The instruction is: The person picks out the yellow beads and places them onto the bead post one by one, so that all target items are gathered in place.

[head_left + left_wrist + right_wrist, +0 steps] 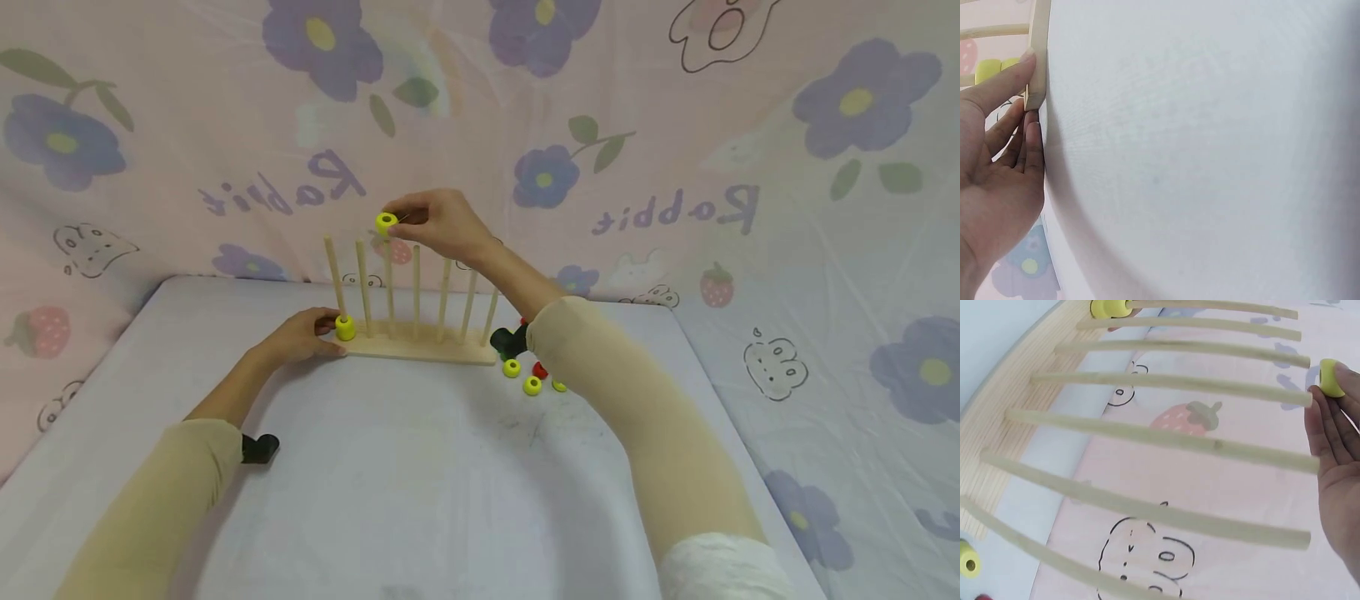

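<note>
A wooden base (420, 353) with several upright pegs stands near the back of the table. Yellow beads (345, 327) are stacked at the bottom of its leftmost peg. The left hand (302, 337) grips the base's left end; in the left wrist view the thumb of that hand (1000, 156) lies on one side and the fingers on the other. Above the pegs, the right hand (442, 223) pinches a yellow bead (386, 223) between thumb and fingers. The right wrist view shows this bead (1331, 378) beside the peg tips, apart from them, in the right hand (1341, 450).
Loose yellow beads (532, 386) and a red bead (540, 370) lie right of the base, partly hidden by the right forearm and its black wrist device (510, 341). A patterned cloth (465, 125) hangs behind the white table (375, 500).
</note>
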A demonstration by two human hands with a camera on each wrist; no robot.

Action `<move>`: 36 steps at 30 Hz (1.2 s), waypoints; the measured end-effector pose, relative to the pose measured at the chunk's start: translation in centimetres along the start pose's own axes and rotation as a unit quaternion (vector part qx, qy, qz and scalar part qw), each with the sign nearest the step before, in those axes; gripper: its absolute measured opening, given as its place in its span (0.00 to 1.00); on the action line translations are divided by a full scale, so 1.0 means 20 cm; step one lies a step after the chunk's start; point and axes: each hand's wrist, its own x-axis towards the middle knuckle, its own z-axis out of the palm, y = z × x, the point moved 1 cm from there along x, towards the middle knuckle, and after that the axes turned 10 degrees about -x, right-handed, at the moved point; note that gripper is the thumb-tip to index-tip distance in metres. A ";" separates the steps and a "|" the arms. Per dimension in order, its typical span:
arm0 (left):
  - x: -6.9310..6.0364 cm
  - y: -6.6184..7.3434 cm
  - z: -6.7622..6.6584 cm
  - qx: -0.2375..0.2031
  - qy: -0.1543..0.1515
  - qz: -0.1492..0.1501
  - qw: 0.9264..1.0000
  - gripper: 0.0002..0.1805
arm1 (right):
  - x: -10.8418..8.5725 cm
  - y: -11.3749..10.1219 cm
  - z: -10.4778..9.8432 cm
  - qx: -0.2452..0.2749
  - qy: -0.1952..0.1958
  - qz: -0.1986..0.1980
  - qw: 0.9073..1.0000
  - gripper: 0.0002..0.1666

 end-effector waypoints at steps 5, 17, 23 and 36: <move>0.00 0.00 0.00 -0.007 -0.002 -0.002 1.000 0.45 | 0.04 -0.04 0.03 -0.004 -0.008 -0.001 1.000 0.17; 0.01 0.00 0.00 -0.013 -0.003 -0.001 1.000 0.45 | 0.13 -0.08 0.12 0.037 -0.024 0.019 0.999 0.18; 0.01 -0.01 -0.01 -0.009 -0.005 0.002 1.000 0.45 | 0.16 -0.10 0.14 0.024 -0.032 0.018 0.999 0.16; 0.01 -0.02 -0.02 -0.003 -0.009 0.002 1.000 0.46 | 0.22 -0.12 0.23 -0.025 -0.066 0.019 0.997 0.19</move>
